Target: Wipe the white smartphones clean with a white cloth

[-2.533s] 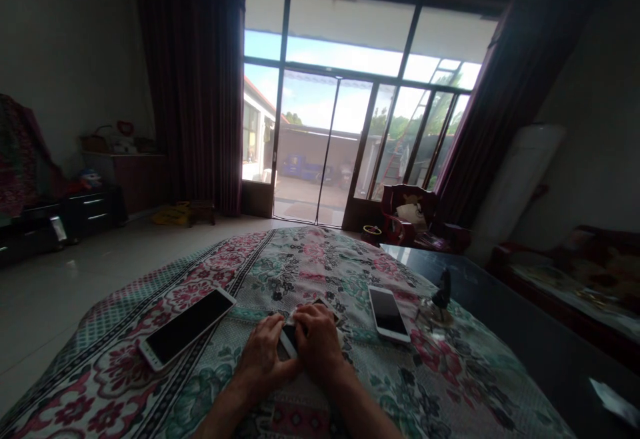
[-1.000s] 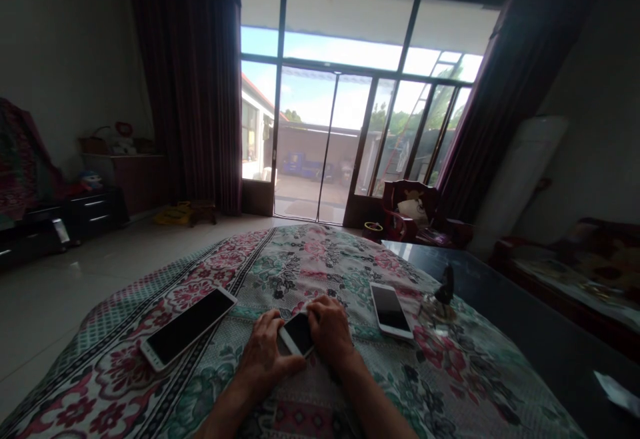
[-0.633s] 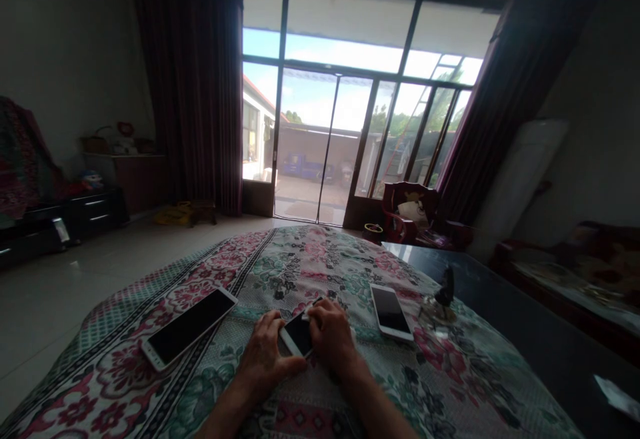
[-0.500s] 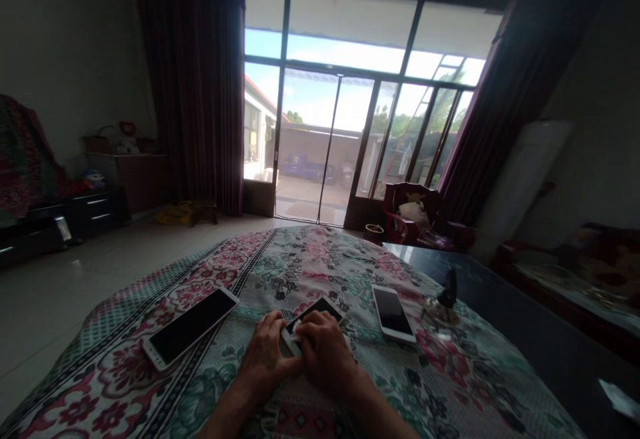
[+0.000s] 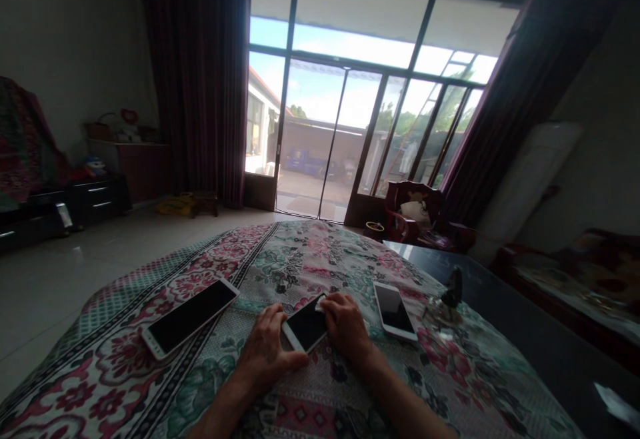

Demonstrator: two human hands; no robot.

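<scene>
A white-framed smartphone (image 5: 306, 324) with a dark screen lies tilted on the patterned cloth (image 5: 300, 259) in front of me. My left hand (image 5: 267, 345) grips its near left end, fingers along one edge and thumb at the lower corner. Over the far right end is my right hand (image 5: 346, 324), its fingers closed on a small white wipe (image 5: 319, 305) pressed against the screen; most of that wipe is hidden. A larger white smartphone (image 5: 191, 317) lies to the left of my hands, and another white smartphone (image 5: 395, 311) to the right.
At the right of the cloth stands a small dark ornament on a clear base (image 5: 453, 299). A dark glossy table (image 5: 500, 305) adjoins on the right. Beyond are a red wooden chair (image 5: 407, 209), glass doors (image 5: 325, 145) and a low black cabinet (image 5: 97, 199).
My right hand has slid away to the right along the phone with the wipe, uncovering more of the screen. My left hand stays on the phone's left end. The view has shifted slightly.
</scene>
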